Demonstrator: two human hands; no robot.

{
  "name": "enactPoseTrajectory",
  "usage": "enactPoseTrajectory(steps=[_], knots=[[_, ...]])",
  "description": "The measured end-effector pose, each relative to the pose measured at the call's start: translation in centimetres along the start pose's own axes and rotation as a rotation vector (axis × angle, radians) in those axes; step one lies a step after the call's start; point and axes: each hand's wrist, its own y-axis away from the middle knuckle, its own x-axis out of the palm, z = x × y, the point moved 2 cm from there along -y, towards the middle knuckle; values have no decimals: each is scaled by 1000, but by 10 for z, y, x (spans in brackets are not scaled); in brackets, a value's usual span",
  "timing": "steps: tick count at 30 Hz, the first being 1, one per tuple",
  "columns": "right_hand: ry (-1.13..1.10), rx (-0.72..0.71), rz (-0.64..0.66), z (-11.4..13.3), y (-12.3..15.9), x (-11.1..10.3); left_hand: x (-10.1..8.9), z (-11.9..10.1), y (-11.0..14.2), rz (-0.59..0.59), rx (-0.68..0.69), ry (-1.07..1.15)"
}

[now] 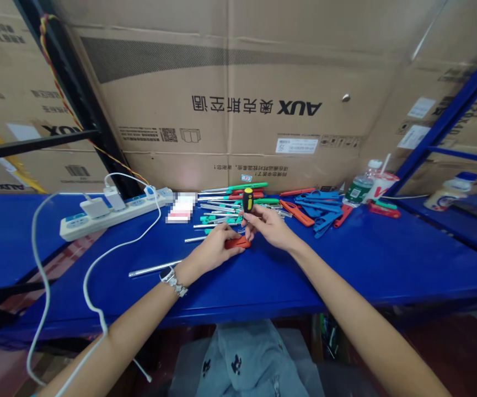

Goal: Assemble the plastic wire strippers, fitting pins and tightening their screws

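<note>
The left hand (pixel 218 242) is gripping a seemingly unfinished orange plastic piece (pixel 238 242), the right hand (pixel 270 224) a black-and-yellow screwdriver (pixel 248 200).

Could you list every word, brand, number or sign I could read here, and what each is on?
"AUX 奥克斯空调": upside down, large cardboard box.
"师傅您辛苦了! 请在搬运时对我温柔些,谢谢您!": same box, smaller, upside down.
"AUX": left cardboard box, partly covered.
"120", then unclear characters: right cardboard box.
A red "V"-like mark: cup.
Too small or blurred: white sticker, green bottle label, remaining print.
</note>
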Motion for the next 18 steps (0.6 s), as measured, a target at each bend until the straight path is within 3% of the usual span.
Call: enactPoseTrajectory(steps=[7,13,18], knots=[[71,-28,-220,-8,-3,8,1,1,0,2,5,34],[47,-32,-76,-8,1,-1,1,1,0,2,-10,25],[122,-56,-140,-1,-1,-5,2,1,0,1,-16,27]])
